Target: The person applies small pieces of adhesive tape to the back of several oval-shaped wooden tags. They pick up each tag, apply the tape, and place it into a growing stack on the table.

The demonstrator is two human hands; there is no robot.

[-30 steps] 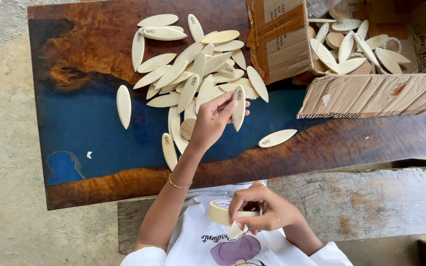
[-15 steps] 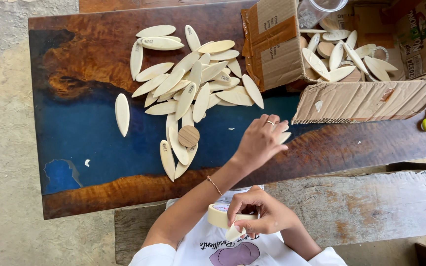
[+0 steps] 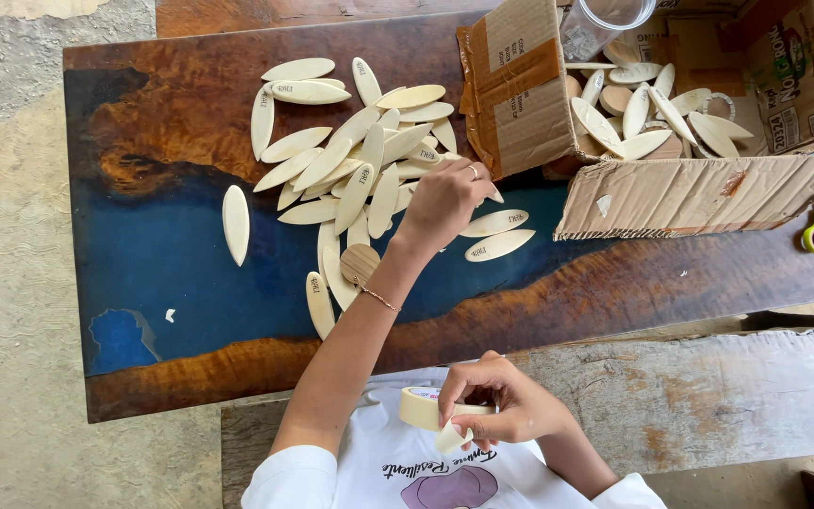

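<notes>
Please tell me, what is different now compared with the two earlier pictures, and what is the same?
The left hand, which rested on the heap of oval wooden pieces and then reached right over the table, has come back to the heap's right edge. A second loose piece now lies beside the first. The right hand still holds the tape roll near the body; the cardboard box stays put.

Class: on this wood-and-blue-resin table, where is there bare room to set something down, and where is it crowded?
Free: blue resin left of the lone pale oval wooden piece; brown edge below the cardboard box. Crowded: oval pile under the left hand.
</notes>
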